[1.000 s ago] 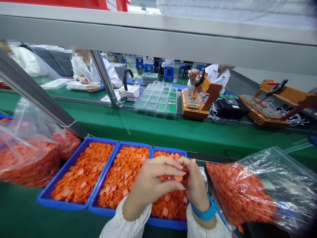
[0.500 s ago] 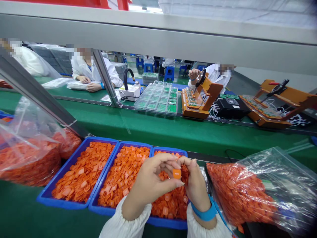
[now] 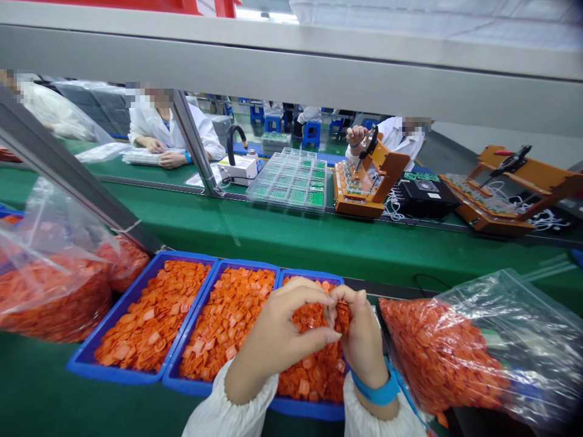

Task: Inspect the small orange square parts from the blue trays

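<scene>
My left hand (image 3: 277, 337) and my right hand (image 3: 364, 343) meet fingertip to fingertip over the rightmost of three blue trays (image 3: 311, 276). Both are closed in a pinch on a small orange plastic piece (image 3: 342, 309), which the fingers mostly hide. The tray below holds a heap of round orange pieces. The middle tray (image 3: 248, 265) and the left tray (image 3: 182, 257) hold squarish orange pieces. A blue band circles my right wrist.
Clear bags of orange pieces lie at the right (image 3: 478, 352) and left (image 3: 50, 285). Beyond the trays runs a green belt (image 3: 319, 243), with a slanted metal strut (image 3: 68, 176). Across it people in white coats work by a clear tray of circuit boards (image 3: 291, 182) and orange jigs (image 3: 368, 182).
The orange piece showed between my left thumb and forefinger; now my fingertips have closed together higher up and cover most of it.
</scene>
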The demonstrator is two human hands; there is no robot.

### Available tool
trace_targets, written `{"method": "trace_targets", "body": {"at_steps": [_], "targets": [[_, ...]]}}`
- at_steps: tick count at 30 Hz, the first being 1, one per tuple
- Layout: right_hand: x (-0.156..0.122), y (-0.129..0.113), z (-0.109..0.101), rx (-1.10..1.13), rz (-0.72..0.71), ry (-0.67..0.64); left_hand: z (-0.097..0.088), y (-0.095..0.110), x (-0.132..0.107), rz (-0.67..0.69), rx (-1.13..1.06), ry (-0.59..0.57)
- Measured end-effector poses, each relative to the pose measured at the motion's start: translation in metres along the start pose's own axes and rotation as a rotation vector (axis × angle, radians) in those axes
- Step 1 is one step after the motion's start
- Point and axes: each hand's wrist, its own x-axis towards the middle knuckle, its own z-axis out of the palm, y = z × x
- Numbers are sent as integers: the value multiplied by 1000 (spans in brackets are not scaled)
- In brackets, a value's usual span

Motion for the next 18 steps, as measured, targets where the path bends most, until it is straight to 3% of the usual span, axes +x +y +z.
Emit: {"method": "trace_targets", "body": {"at_steps": [6,11,18], "targets": [[1,0,0,7,-6,40,1,0,4,-101,214,-154],[3,-3,-1,-5,-14,85,7,-4,2,-75,373,-302],[4,-6,0,13,-27,114,12,0,1,-103,411,-299]]}}
